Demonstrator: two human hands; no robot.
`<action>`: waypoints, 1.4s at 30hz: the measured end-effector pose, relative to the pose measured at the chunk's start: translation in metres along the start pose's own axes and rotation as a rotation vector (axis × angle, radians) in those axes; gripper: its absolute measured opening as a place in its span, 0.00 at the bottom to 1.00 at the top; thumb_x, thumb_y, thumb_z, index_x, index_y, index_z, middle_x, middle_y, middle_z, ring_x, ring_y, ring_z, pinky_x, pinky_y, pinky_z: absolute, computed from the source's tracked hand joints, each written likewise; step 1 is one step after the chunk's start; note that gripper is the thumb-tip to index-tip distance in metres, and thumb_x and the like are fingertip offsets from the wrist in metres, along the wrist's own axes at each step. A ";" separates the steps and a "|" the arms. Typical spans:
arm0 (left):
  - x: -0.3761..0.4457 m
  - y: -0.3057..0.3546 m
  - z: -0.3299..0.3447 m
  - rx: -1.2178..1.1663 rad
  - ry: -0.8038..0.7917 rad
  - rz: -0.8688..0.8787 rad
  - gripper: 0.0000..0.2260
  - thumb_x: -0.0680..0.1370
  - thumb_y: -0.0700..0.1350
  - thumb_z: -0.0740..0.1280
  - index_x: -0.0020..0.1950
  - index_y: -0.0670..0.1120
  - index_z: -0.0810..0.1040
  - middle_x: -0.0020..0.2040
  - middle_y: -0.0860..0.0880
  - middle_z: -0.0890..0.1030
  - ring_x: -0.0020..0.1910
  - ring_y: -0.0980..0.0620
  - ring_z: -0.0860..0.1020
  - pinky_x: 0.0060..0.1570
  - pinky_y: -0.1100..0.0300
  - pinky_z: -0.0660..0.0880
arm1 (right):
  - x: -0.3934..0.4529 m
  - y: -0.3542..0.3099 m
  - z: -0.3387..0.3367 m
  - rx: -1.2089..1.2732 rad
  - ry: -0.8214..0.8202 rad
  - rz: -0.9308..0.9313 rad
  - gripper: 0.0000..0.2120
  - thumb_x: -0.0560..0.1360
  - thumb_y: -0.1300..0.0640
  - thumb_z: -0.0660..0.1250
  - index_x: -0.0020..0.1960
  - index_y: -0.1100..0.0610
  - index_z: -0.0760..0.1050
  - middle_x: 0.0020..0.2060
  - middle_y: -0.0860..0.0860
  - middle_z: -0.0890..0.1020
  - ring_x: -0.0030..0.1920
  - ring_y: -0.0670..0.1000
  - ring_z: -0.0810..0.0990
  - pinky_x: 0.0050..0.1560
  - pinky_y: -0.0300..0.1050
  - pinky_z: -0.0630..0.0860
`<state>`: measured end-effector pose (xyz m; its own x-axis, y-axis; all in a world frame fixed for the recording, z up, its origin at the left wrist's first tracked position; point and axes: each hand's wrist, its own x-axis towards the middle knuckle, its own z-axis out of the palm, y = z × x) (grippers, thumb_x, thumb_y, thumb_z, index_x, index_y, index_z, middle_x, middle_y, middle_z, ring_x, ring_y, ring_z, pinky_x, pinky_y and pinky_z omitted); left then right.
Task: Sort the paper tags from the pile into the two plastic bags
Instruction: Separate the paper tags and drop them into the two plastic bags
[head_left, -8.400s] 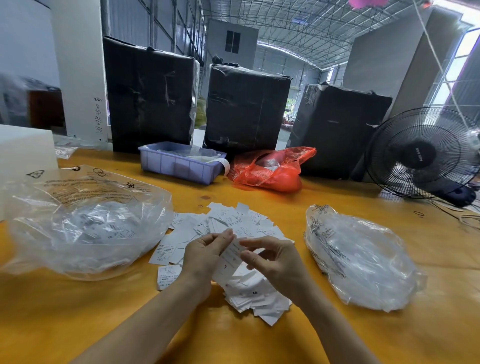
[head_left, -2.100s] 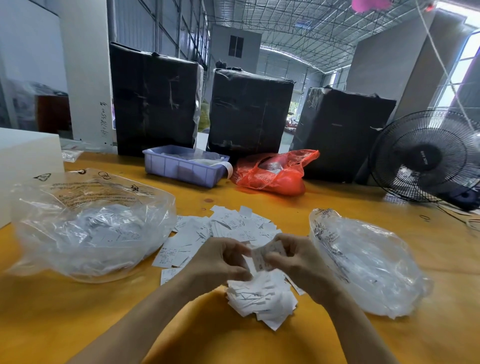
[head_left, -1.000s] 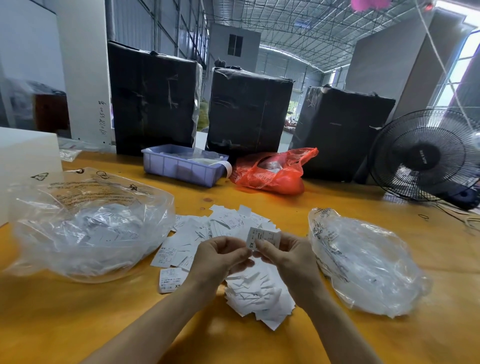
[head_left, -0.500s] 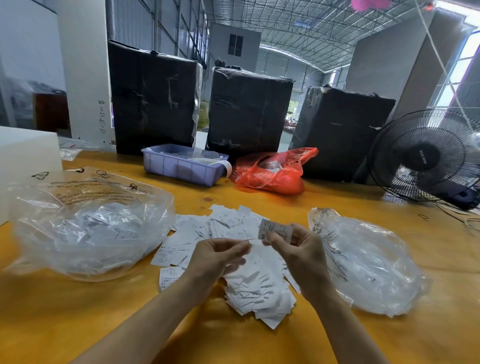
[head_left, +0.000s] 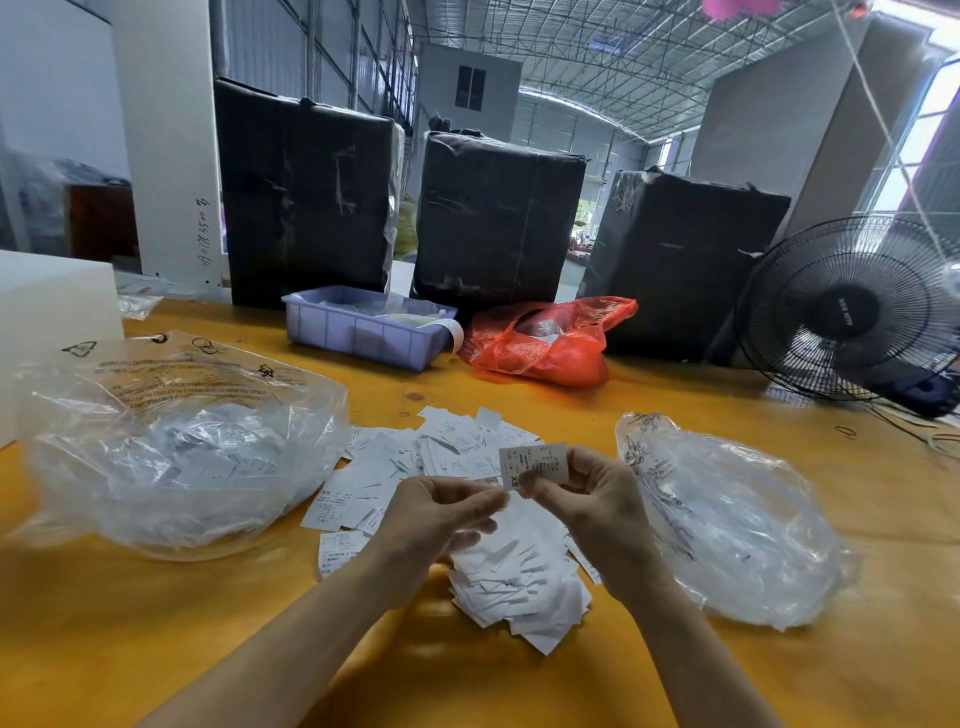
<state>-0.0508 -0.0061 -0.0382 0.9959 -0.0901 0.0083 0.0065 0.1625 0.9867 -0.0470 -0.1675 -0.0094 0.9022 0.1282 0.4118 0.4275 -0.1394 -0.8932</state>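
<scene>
Right hand (head_left: 597, 499) pinching one paper tag (head_left: 532, 464) between thumb and fingers; left hand (head_left: 441, 512) loosely curled just beside, above pile (head_left: 514, 577).

We cannot read the small print on the paper tag (head_left: 532, 466) pinched in our right hand's (head_left: 592, 506) fingers (head_left: 540, 480). Our left hand (head_left: 434, 519) covers part of the pile of tags (head_left: 514, 582) beneath its fingers; we cannot tell whether it holds anything. The fan (head_left: 852, 312), far right of our fingers, is cut off by the edge. Tags inside the left bag (head_left: 176, 447) blur behind wrinkled plastic.
</scene>
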 end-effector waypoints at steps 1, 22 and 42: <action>0.000 0.000 0.000 -0.002 0.007 0.001 0.14 0.61 0.48 0.75 0.42 0.42 0.84 0.35 0.49 0.84 0.34 0.56 0.81 0.40 0.59 0.73 | 0.000 0.000 0.000 -0.013 -0.007 0.004 0.11 0.70 0.70 0.71 0.45 0.55 0.80 0.41 0.50 0.85 0.44 0.48 0.84 0.46 0.39 0.80; 0.001 -0.002 0.000 0.059 0.029 0.032 0.12 0.62 0.48 0.75 0.41 0.43 0.84 0.34 0.49 0.84 0.33 0.57 0.80 0.34 0.64 0.72 | -0.001 0.001 0.005 -0.051 -0.007 0.025 0.11 0.70 0.68 0.71 0.44 0.53 0.80 0.41 0.52 0.86 0.44 0.51 0.84 0.46 0.42 0.81; 0.001 -0.001 0.000 0.040 0.051 0.033 0.12 0.62 0.49 0.74 0.40 0.44 0.84 0.37 0.47 0.85 0.34 0.56 0.81 0.37 0.62 0.73 | 0.000 0.008 0.006 -0.211 0.042 -0.060 0.11 0.70 0.66 0.73 0.41 0.49 0.79 0.40 0.51 0.85 0.44 0.52 0.84 0.46 0.47 0.81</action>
<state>-0.0495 -0.0067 -0.0394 0.9988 -0.0353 0.0342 -0.0295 0.1249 0.9917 -0.0442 -0.1624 -0.0173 0.8743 0.1024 0.4744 0.4793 -0.3352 -0.8111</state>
